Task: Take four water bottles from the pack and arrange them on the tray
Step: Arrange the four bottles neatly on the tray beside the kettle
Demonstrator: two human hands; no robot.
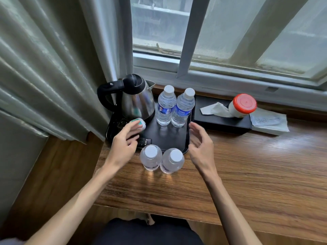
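Note:
Two clear water bottles with white caps and blue labels (166, 106) (183, 108) stand upright at the back of the black tray (169, 137). Two more bottles (151, 157) (172, 160) stand side by side on the wooden table, just touching the tray's near edge. My left hand (123, 144) hovers over the tray's left part, fingers loosely curled beside a small white and green packet (138, 123); whether it grips the packet is unclear. My right hand (199, 140) is open at the tray's right edge, holding nothing.
A steel kettle (136, 99) with a black handle sits on its base at the tray's back left. A black tissue box (221, 119) with a red-lidded jar (243, 105) lies to the right, next to a folded paper (269, 122). Curtain hangs on the left, window behind.

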